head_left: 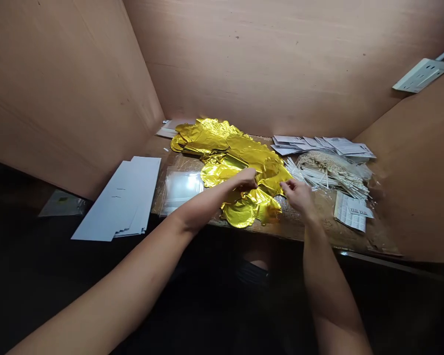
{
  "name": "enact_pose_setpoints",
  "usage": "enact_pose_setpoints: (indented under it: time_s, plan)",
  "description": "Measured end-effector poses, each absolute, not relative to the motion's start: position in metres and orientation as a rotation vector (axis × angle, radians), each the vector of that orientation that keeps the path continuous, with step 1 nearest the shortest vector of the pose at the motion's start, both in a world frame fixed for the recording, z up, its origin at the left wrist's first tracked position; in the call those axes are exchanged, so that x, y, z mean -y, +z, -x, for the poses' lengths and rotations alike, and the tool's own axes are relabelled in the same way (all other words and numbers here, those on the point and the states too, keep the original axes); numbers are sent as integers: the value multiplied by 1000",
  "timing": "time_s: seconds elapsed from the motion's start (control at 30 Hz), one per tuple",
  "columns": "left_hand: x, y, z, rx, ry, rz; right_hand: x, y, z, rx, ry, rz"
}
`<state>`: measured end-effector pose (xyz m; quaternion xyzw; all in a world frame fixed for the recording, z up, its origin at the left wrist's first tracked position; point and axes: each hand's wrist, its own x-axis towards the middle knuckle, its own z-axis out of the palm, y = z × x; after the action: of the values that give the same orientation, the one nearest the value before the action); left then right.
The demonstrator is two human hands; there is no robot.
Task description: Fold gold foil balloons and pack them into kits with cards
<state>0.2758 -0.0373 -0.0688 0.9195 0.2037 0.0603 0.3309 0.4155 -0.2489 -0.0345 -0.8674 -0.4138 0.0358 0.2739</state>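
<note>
Gold foil balloons [222, 140] lying flat, left hand [246, 178] pinching them, right hand [298, 195] curled at their edge, can't tell if it's gripping.

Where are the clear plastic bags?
In the head view, the bags lie between the stacked white card strips and the gold foil balloons, left of the left hand.

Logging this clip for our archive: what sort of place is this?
Probably a small packing workstation for party goods: a narrow plywood-walled booth, a bench heaped with gold foil balloons, and bundles of white sticks beside stacked printed sheets.
</note>
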Motion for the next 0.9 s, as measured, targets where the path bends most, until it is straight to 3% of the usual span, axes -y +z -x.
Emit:
enact_pose_setpoints:
  time_s: [0.1,0.2,0.37,0.53,0.63,0.73,0.9]
  plan:
    - [25,-54,-272,-279,232,-2164,257,-63,-404,1065,86,2227]
    - [14,-33,-275,-181,216,-2044,253,-61,-409,1077,-79,2095]
    - [15,7,-281,-160,333,-2073,213,-14,-421,1447,-289,1919]
    - [22,54,-262,-236,1050,-2561,194,46,-430,1674,-340,1786]
    - [25,66,-253,46,960,-2804,205,66,-427,1664,-358,1719]
    - [26,62,-249,78,902,-2854,218,67,-423,1538,-248,1714]
    - [26,49,-243,38,1026,-2654,223,54,-416,1121,289,1598]
